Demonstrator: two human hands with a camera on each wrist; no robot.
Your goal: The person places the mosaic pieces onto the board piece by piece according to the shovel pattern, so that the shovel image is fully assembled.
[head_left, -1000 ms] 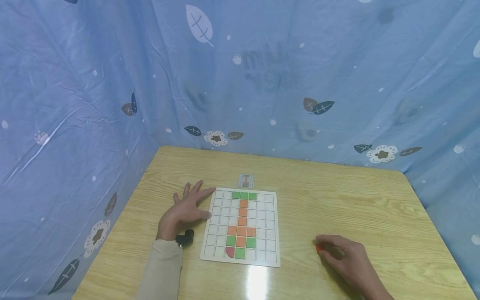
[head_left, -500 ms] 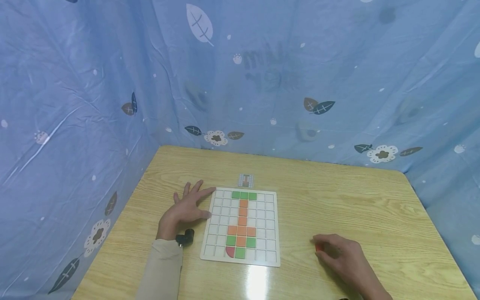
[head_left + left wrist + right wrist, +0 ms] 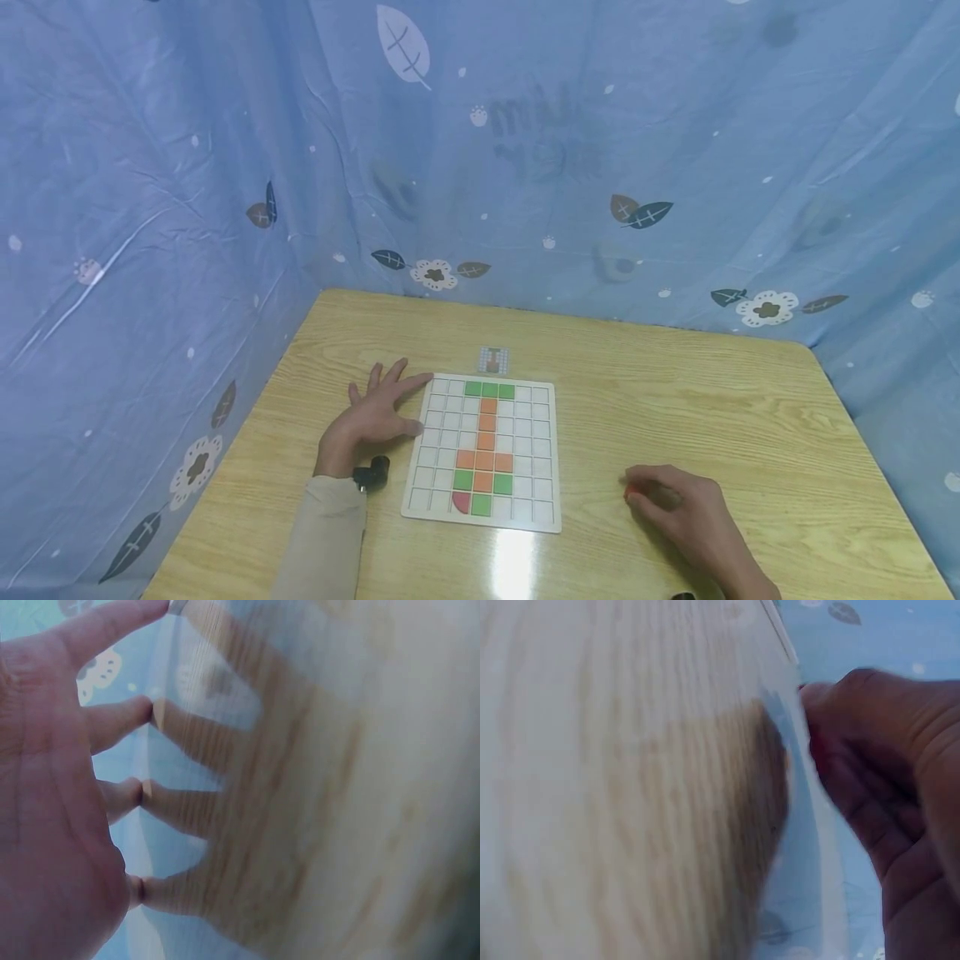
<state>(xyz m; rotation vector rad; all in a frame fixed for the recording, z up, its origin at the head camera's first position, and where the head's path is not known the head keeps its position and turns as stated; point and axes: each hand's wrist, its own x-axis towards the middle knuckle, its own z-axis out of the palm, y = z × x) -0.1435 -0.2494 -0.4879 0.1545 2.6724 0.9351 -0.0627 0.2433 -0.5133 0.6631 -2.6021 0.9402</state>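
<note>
A white square grid board [image 3: 525, 492] lies on the table, with green tiles [image 3: 490, 390], orange tiles [image 3: 484, 461] and one red rounded piece [image 3: 461, 502] in its cells. At its left edge my left hand [image 3: 372, 417] rests with spread fingers, the index finger and thumb at the rim. In the left wrist view the fingertips [image 3: 139, 793] touch the tabletop. To the right of the board, my right hand [image 3: 686, 504] pinches a small red piece [image 3: 630, 492] between thumb and fingers. Most of that piece is hidden; the right wrist view shows a bit of red [image 3: 821, 752].
A small pattern card [image 3: 492, 360] lies just beyond the board's far edge. Blue patterned curtains [image 3: 570, 167] hang behind and beside the wooden table [image 3: 675, 392]. A black wrist camera [image 3: 372, 473] sits at the left wrist.
My right hand has shifted slightly left and away from me, still pinching the red piece, which has turned in the fingers. The left hand and the board's tiles look unchanged.
</note>
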